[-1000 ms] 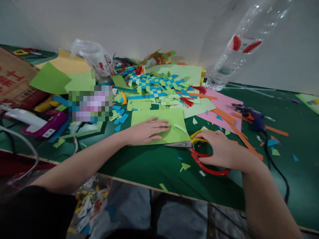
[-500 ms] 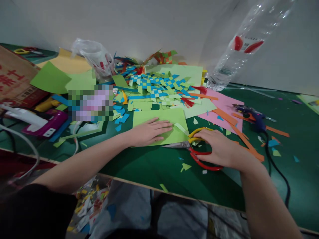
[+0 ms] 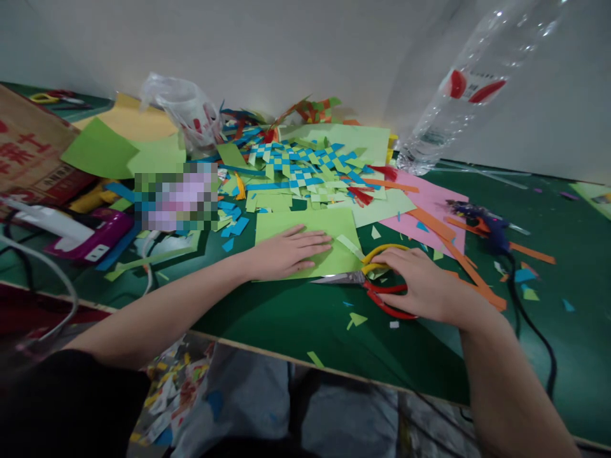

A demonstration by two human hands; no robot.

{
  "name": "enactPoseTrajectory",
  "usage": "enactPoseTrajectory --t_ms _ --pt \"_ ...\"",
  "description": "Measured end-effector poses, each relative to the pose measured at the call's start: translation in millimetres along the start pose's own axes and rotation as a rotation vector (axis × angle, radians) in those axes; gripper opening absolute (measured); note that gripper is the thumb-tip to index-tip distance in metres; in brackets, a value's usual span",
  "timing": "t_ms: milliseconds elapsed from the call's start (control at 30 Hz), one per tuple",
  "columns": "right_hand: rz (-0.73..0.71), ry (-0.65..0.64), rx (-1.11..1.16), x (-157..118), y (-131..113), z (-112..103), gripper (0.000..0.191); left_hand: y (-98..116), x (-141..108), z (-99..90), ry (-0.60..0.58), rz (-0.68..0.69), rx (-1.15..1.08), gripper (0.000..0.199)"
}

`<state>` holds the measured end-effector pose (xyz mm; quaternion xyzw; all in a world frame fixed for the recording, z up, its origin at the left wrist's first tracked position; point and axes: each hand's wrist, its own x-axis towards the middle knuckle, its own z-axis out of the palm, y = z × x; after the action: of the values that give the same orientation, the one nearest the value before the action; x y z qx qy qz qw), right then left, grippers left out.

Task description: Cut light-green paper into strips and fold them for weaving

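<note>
A light green sheet of paper (image 3: 334, 224) lies on the dark green table in front of me. My left hand (image 3: 291, 254) rests flat on it with the fingers stretched out. In my right hand (image 3: 415, 280) are scissors (image 3: 341, 278) with one yellow and one red handle. Their blades point left along the sheet's near edge. A narrow pale green strip (image 3: 351, 247) lies on the sheet's right part, close to the yellow handle. Beyond the sheet is a heap of blue and green woven paper pieces (image 3: 300, 162).
A leaning clear plastic bottle (image 3: 472, 89) stands at the back right. Pink paper (image 3: 439, 191), orange strips and a corded glue gun (image 3: 491, 232) are at right. To the left are a bagged cup (image 3: 186, 114), a purple-and-white device (image 3: 90, 235) and a cardboard box (image 3: 33, 152).
The scissors' handles have come closer together in my right hand, the red one rising slightly. My left hand stays in place on the green sheet.
</note>
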<state>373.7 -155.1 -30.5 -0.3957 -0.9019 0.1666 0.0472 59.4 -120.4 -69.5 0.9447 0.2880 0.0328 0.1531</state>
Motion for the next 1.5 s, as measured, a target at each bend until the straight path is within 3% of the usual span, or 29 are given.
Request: enactPoseTrajectory --t_ms 267,1000,1267,1400,1500 --pt "0.02 0.01 -0.032 3 -11 2 0.039 0 0 1.2 0.01 0.0 0.016 0.049" --pt "-0.035 0.0 -0.016 2 -9 0 0.033 1 0 2.0 0.018 -0.012 0.025 0.048" --pt "0.027 0.037 -0.027 -7 -6 -6 0.034 9 5 6.6 0.163 -0.09 -0.045 0.044" --pt "0.066 -0.003 -0.012 -10 1 -7 0.036 7 5 3.2 0.258 -0.025 -0.141 0.036" --pt "0.078 -0.017 0.019 -11 6 -7 0.037 4 4 0.4 0.242 0.041 -0.141 0.033"
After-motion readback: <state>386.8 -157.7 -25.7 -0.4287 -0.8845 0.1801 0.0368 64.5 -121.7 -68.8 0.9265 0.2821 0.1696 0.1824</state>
